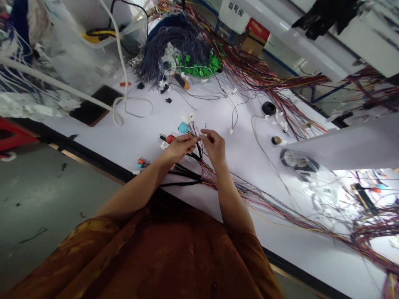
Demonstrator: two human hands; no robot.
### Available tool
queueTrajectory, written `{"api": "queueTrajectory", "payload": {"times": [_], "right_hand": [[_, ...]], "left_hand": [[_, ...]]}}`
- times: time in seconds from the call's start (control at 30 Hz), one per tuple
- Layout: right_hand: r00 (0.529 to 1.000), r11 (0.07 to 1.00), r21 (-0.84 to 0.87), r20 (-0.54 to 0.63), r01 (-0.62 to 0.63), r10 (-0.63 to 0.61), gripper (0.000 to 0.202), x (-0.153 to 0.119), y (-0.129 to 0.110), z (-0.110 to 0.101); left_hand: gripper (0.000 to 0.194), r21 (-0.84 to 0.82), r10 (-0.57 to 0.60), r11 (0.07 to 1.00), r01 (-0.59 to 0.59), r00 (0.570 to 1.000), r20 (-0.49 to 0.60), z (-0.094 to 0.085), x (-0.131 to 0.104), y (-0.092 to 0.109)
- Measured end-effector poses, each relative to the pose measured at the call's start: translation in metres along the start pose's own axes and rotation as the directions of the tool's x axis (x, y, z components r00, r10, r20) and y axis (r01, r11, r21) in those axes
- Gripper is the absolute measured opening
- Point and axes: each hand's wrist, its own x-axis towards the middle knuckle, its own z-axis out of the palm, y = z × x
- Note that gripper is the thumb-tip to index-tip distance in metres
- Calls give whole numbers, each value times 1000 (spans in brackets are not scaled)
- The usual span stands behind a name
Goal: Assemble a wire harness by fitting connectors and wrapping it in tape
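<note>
Left hand: fingers (182,147) pinched nearly closed at the centre of the frame, apparently on thin wire ends.
Right hand: thumb and forefinger (214,145) curled almost together, just right of the left fingertips; whether they grip anything is too small to tell.
Wire bundle: a long bundle of thin multicoloured wires (254,194) runs from the hands to the lower right along the white counter (131,139); its weight could tug the pinched ends loose.
Black branches: slim black-sleeved wire branches (182,183) lie below the hands, near the counter's edge; a forearm could snag or drag them.
Connectors: a light-blue plastic connector (183,127) and a red plastic connector (170,138) sit close by the left hand; crowding could make wires cross or be mistaken for one another.
Loose lead: a thin dark wire with a small white plug (231,131) lies right of the hands; it could tangle if the bundle shifts.
Green pile: small bright-green plastic connectors (204,68) lie at upper centre, well apart, so disturbance seems unlikely.
</note>
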Motion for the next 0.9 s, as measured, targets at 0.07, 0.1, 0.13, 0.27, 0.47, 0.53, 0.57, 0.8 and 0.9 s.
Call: {"api": "queueTrajectory", "payload": {"times": [0.07, 0.1, 0.13, 0.27, 0.47, 0.53, 0.57, 0.8, 0.9], "right_hand": [[996, 978, -206, 81, 43, -26, 27, -18, 1, -7], [992, 952, -296, 124, 73, -38, 26, -26, 2, -8], [987, 920, -377, 156, 103, -47, 24, -32, 3, -7], [979, 813, -562, 196, 153, -49, 25, -42, 3, 3], [934, 825, -498, 344, 267, -95, 27, -35, 2, 1], [922, 845, -455, 372, 282, -107, 27, -33, 3, 0], [918, 855, -433, 380, 285, -114, 26, -33, 4, 0], [910, 918, -284, 384, 278, -157, 25, -31, 11, -5], [985, 977, -188, 160, 102, -72, 22, -14, 24, -23]], "left_hand": [[46, 51, 8, 999, -8, 1000, 5, -2, -3, 1], [44, 81, 11, 997, -12, 1000, 12, -3, -4, 2], [41, 112, 16, 994, -19, 1000, 21, -4, -5, 2], [32, 215, 24, 976, -31, 999, 34, -8, -13, 7], [29, 315, -39, 949, 21, 998, 52, -16, -25, 19], [29, 323, -50, 946, 30, 997, 55, -20, -25, 20], [30, 329, -48, 944, 27, 997, 56, -22, -25, 20], [30, 484, -9, 874, -44, 994, 108, -29, -20, 23], [33, 506, -18, 862, -35, 995, 99, -30, -21, 27]]}}
